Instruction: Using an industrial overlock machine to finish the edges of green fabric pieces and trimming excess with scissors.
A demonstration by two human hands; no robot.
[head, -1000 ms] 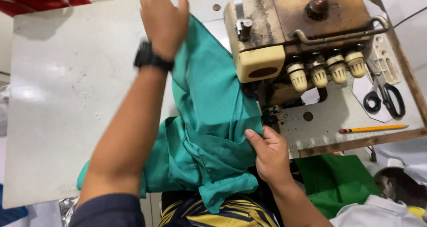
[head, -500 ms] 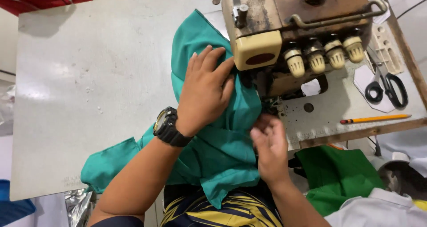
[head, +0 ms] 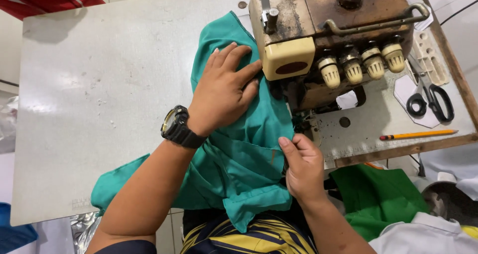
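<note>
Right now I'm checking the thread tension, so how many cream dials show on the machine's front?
4, in a row on the sewing machine front: first knob, second knob, third knob, fourth knob, right of the left hand. Others may be hidden.

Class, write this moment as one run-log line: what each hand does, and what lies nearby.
left hand: flat on teal cloth | right hand: pinching cloth edge by sewing machine | nearby: scissors, pencil

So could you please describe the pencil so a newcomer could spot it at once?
Start at the sewing machine on the table. To its right lie black-handled scissors; just below them, near the table's front edge, lies the pencil, the only thin orange stick there.
</note>
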